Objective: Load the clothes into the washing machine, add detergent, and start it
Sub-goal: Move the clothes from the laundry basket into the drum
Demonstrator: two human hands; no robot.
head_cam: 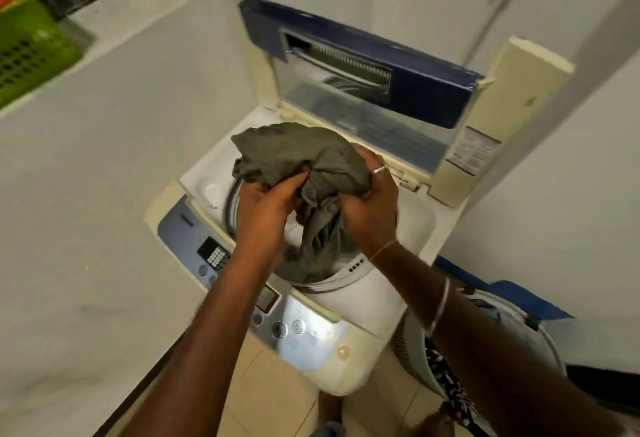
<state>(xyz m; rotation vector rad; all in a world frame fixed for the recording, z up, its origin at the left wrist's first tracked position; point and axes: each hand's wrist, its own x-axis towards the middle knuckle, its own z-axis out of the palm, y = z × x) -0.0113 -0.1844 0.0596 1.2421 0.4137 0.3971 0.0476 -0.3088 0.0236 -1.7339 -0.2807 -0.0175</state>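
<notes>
A white top-loading washing machine [349,305] stands in the middle of the view with its blue-framed lid [408,90] folded up at the back. An olive-grey garment [298,156] is bunched above the drum opening, and its lower part hangs down into the drum. My left hand [266,204] grips the garment's left side. My right hand [370,204], with a ring on one finger, grips its right side. The control panel [242,280] with buttons runs along the machine's front edge. Other laundry in the drum is mostly hidden.
A laundry basket [512,343] with patterned cloth stands to the right of the machine. A green crate [27,38] sits on a ledge at the top left. White walls close in on both sides. Beige floor tiles [270,402] show in front.
</notes>
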